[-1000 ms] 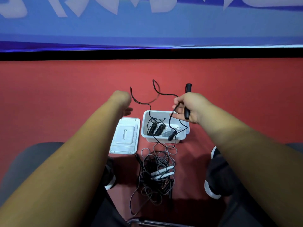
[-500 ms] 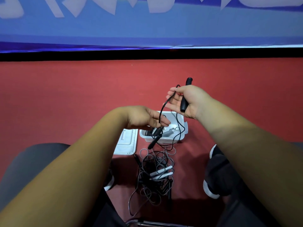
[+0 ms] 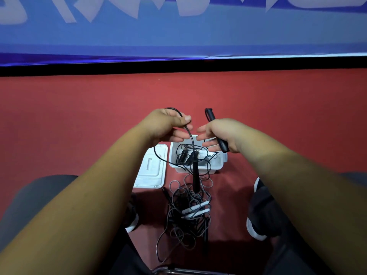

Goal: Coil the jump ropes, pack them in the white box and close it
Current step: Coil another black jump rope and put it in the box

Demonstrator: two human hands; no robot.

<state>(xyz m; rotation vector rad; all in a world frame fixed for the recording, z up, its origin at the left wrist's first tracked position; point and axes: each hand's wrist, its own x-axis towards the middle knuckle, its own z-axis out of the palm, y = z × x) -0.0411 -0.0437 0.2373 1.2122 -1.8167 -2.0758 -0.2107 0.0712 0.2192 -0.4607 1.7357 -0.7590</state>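
Observation:
My right hand (image 3: 222, 133) grips a black jump-rope handle (image 3: 211, 116) upright above the white box (image 3: 215, 167). My left hand (image 3: 168, 126) pinches the black cord (image 3: 189, 133) of that rope between thumb and fingers, just left of the right hand. The cord loops down, and the rope's second black handle (image 3: 195, 175) dangles over the box's front edge. Inside the box lie two dark ribbed handles (image 3: 185, 157) with coiled cord. The box's white lid (image 3: 152, 171) lies flat on the floor to its left.
A tangled pile of grey and black ropes with two white handles (image 3: 195, 210) lies on the red floor between my shoes (image 3: 256, 215). A blue banner (image 3: 178, 32) runs along the far wall. A metal chair edge (image 3: 174, 270) shows at the bottom.
My left hand rose from beside the box up to the right hand, drawing the cord with it. The dangling second handle has lifted and hangs straighter over the box front.

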